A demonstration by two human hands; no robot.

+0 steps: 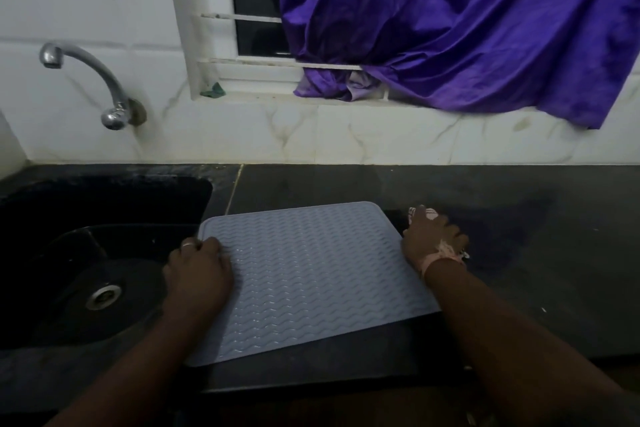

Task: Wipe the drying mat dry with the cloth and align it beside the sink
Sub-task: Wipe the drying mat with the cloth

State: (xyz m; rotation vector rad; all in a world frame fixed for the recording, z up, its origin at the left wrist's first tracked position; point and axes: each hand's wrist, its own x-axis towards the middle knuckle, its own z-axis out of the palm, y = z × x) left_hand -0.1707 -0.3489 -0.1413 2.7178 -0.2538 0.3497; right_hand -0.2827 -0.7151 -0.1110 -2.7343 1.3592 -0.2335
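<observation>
Cloth (427, 215) mostly hidden under the right hand (431, 239); only pale bits are seen, gripped by curled fingers at the drying mat's (311, 274) right edge. Left hand (199, 274) is laid on the mat's left edge, fingers bent over it; grip cannot be told. Mat lies skewed on the dark counter (519, 218), just beside the sink (86, 253), near corner overhanging the counter front. Open counter is seen to the right.
</observation>
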